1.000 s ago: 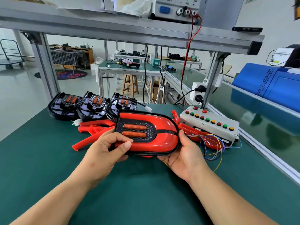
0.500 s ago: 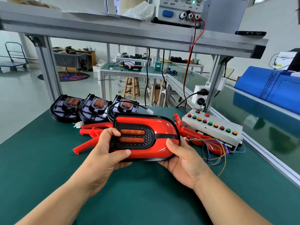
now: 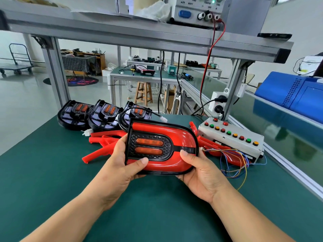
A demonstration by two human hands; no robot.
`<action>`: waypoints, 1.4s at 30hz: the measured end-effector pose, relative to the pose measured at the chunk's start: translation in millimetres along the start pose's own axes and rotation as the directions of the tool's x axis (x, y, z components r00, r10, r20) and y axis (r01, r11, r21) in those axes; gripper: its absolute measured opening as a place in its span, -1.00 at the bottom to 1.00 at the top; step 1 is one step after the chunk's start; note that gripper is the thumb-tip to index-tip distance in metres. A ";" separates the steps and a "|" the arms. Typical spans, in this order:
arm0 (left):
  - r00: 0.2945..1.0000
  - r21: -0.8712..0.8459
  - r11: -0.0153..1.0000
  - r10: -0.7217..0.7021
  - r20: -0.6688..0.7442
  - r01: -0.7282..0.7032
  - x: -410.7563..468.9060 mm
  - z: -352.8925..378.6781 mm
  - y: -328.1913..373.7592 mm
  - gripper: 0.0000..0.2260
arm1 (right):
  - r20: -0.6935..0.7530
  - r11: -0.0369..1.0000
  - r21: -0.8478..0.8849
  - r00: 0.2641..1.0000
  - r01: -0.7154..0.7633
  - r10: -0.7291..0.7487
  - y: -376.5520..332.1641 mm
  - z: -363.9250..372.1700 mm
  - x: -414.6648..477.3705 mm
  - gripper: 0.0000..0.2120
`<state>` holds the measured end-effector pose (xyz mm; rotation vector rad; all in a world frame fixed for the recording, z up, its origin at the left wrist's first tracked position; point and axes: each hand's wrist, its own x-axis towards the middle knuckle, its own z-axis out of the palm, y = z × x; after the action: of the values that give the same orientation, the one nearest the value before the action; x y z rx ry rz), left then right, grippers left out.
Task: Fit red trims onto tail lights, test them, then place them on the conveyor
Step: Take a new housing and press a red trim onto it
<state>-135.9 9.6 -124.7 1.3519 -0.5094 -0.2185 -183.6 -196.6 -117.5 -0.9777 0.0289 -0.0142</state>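
A: While both hands were up over the green bench point(image 3: 52, 172), where did the tail light point(image 3: 161, 148) sit?

B: Raised off the mat, lens face toward the camera. Left hand point(image 3: 120, 168) gripped its left end, thumb across the lower corner. Right hand point(image 3: 201, 173) gripped its right end, thumb on the black centre strip.

A: Trim status?

B: Red trim point(image 3: 181, 135) seated round the black lens panel, inside the black outer rim. Two amber bars showed at the panel's middle.

A: Remaining stock?

B: Three untrimmed black tail lights point(image 3: 104, 114) stood in a row behind, at the far bench edge. Loose red trims point(image 3: 103, 142) lay just in front of them. Grey button box point(image 3: 232, 138) sat to the right, coloured wires point(image 3: 234, 163) spilling beside it. Conveyor point(image 3: 279, 133) ran along the right side.
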 end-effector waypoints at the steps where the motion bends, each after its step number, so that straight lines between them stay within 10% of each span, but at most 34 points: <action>1: 1.000 0.016 1.000 -0.003 -0.007 0.003 0.3 0.1 -0.5 -0.49 | -0.002 1.000 -0.015 1.000 -0.004 0.004 -0.3 0.0 0.2 -0.54; 29: 0.998 0.005 0.999 -0.051 -0.042 0.051 6.7 -3.6 -0.5 -0.59 | -0.083 0.998 -0.069 0.997 -0.008 0.002 -0.4 3.6 -1.1 -0.63; 42: 0.969 -0.011 0.983 -0.178 0.170 0.183 5.0 -23.5 14.8 -0.56 | -0.002 0.996 0.028 0.996 -0.088 0.088 -4.6 -6.0 -0.1 -0.61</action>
<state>-122.5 31.2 -112.4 1.3608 -0.5222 -0.4912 -183.9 -204.1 -117.0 -0.9479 0.0745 0.0644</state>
